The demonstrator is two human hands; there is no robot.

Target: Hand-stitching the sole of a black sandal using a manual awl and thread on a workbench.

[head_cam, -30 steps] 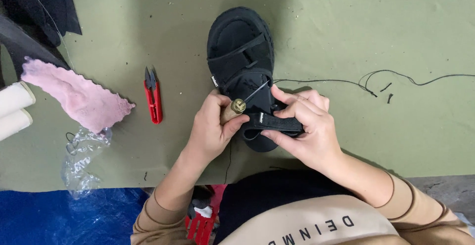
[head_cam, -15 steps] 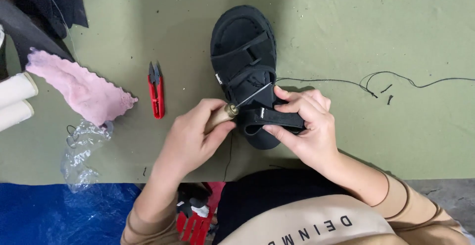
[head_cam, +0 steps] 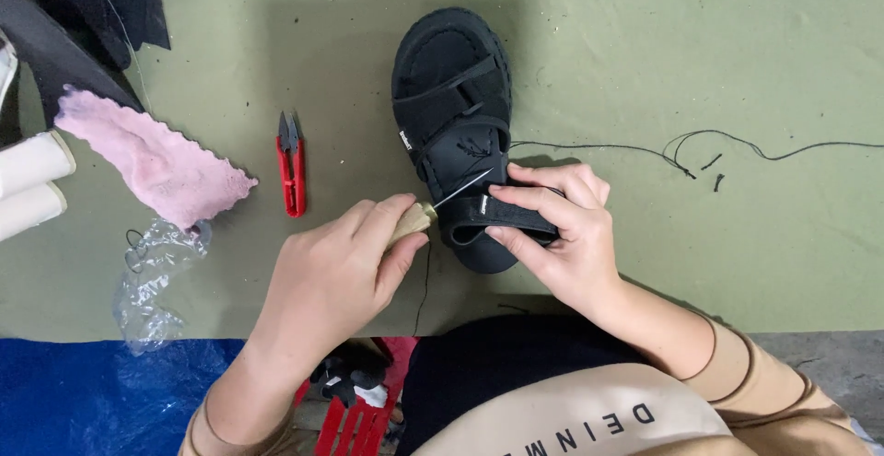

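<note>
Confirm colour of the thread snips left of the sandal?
Red handles with dark blades on the thread snips, clearest in the head view.

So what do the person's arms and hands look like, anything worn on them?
Both hands are bare: no gloves, rings or watch visible on the left hand or right hand. Tan long sleeves with a darker brown band at the cuff are pushed up both forearms.

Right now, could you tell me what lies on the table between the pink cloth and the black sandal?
In the head view, red thread snips lie on the green table cover between the pink cloth and the black sandal, touching neither.
</note>
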